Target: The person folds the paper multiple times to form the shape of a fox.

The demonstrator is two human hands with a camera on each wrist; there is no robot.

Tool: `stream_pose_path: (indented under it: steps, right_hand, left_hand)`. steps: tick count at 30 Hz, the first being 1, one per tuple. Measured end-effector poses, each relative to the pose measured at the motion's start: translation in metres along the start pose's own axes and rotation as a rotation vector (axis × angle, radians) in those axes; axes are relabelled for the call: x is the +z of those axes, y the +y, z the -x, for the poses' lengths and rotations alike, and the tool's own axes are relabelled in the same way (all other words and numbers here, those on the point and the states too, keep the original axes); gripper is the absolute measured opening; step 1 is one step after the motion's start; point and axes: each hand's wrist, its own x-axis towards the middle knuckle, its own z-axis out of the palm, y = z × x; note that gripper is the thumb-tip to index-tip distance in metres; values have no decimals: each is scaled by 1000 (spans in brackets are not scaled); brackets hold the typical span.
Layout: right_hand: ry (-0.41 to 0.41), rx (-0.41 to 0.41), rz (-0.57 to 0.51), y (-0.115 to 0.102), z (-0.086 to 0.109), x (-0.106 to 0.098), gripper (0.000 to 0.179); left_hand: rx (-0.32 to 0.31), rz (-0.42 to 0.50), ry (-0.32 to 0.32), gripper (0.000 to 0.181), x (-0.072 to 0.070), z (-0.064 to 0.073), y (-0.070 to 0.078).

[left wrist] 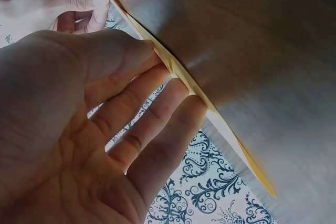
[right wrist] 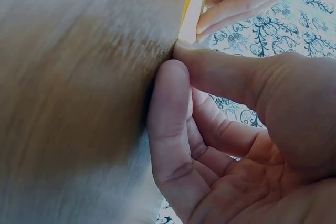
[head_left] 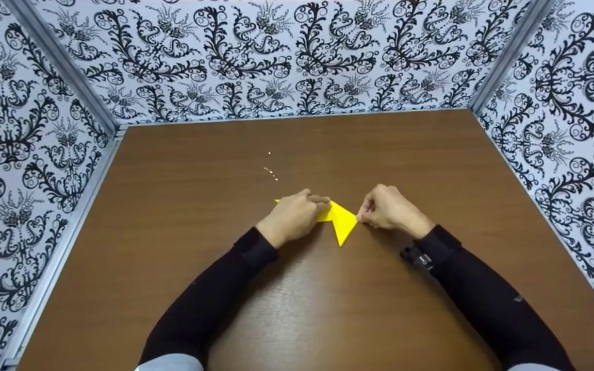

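Note:
A folded piece of yellow paper [head_left: 344,221] lies on the brown table, with pointed corners showing at both ends and one toward the person. Over its left part rests my left hand [head_left: 299,214], hiding some of it. In the left wrist view, the thumb and the fairly straight fingers [left wrist: 168,124] press their tips on the paper [left wrist: 189,80], seen edge-on with its folded layers. My right hand [head_left: 387,208] pinches the paper's right corner between thumb and index finger. Up close in the right wrist view, that corner is mostly hidden by the fingertips [right wrist: 170,77].
Small pale specks [head_left: 271,173] lie on the table [head_left: 183,170] beyond the left hand. Patterned black-and-white panels [head_left: 297,56] in grey metal frames [head_left: 508,51] stand along the back and both sides. A dark strap with a buckle [head_left: 421,258] is at the right wrist.

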Motion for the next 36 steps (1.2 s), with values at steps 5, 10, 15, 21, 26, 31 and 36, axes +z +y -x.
stream_pose_path:
  steps: [5, 10, 15, 21, 26, 31, 36]
  right_hand:
    - [-39, 7, -33, 2, 1, -4, 6]
    - [-15, -3, -37, -1, 1, -12, 10]
    - [91, -47, -6, -7, -1, -17, 11]
    - [160, -136, 50, -17, -6, -9, 9]
    - [155, -187, 70, -26, -9, 5, 7]
    - [144, -214, 90, -35, -12, 17, 7]
    - [130, -227, 123, -39, -16, 25, 7]
  left_hand:
    - [7, -10, -13, 39, 0, 0, 1]
    - [25, -5, 0, 39, -1, 0, 0]
    - [28, 17, -2, 37, -3, 0, -1]
    - [9, 61, -5, 34, -2, 1, -1]
    - [2, 40, -18, 36, -2, 0, 0]
    - [-5, 50, -21, 36, -2, -1, -2]
    - [-15, 77, -29, 37, -1, -1, -3]
